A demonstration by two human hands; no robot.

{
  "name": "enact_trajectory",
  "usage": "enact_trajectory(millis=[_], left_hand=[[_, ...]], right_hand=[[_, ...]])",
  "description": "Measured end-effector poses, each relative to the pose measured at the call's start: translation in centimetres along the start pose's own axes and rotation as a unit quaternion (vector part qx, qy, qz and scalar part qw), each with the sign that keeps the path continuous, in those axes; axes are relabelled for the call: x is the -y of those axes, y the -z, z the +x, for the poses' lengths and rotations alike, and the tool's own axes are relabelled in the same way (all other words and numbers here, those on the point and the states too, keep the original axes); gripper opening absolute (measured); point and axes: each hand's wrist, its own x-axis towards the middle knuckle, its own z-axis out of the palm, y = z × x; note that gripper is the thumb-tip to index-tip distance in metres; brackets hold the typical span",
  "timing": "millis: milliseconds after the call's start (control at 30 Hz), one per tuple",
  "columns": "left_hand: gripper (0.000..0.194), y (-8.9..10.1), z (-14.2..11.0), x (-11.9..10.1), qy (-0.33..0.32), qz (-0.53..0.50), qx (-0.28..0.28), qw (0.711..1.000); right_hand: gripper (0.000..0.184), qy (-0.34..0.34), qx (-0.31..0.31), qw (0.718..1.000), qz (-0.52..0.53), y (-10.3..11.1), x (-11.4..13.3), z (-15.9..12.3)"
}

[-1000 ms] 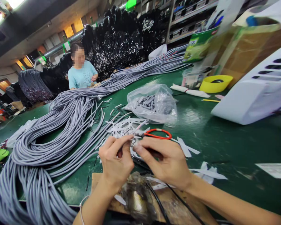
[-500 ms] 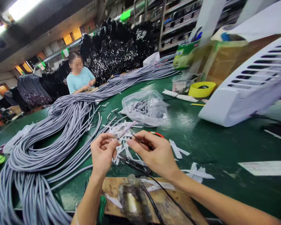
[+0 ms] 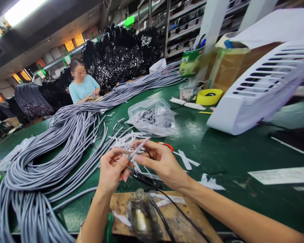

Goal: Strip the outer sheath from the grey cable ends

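My left hand (image 3: pixel 112 170) is closed in a pinch on the lower end of a pale, pinkish-white strip (image 3: pixel 141 145), which slants up to the right. Close beside it, my right hand (image 3: pixel 164 165) has its fingers curled around a thin black wire (image 3: pixel 149 153), its thumb at the strip's lower end. Fingers hide where strip and wire come together. Below the hands lies a dark, slim tool (image 3: pixel 144 178), partly covered. Loose white strips (image 3: pixel 125 140) are heaped just behind the fingertips.
Grey cables (image 3: pixel 53 145) sweep along the left of the green table (image 3: pixel 218 152). A clear bag (image 3: pixel 154 118) of small grey parts lies ahead. A wooden board (image 3: pixel 187 216) is nearest me; a white slotted device (image 3: pixel 243 104) stands right. A co-worker (image 3: pixel 82 86) sits across.
My right hand has come in against my left, bringing the wire to the strip's lower end. The whole view has shifted slightly, with the background moving left.
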Motion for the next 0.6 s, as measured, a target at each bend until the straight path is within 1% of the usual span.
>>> enact_trajectory(millis=[33, 133, 200, 367, 600], left_hand=[[0.027, -0.08, 0.00, 0.01, 0.004, 0.004, 0.000, 1.000], [0.030, -0.41, -0.06, 0.00, 0.011, 0.022, -0.005, 1.000], [0.030, -0.60, -0.13, -0.01, 0.010, 0.035, -0.006, 0.999], [0.029, -0.64, -0.25, 0.10, -0.006, 0.049, 0.025, 0.998], [0.015, -0.24, -0.50, 0.35, -0.043, 0.069, 0.111, 0.990]], right_hand=[[0.028, 0.011, -0.017, 1.000, -0.006, 0.00, 0.08, -0.05], [0.020, 0.044, -0.097, 0.994, -0.033, -0.05, 0.17, -0.20], [0.018, 0.058, -0.127, 0.989, -0.045, -0.11, 0.17, -0.23], [0.020, 0.051, -0.120, 0.990, -0.049, -0.17, 0.36, -0.01], [0.023, 0.028, -0.101, 0.994, -0.023, 0.01, 0.67, 0.02]])
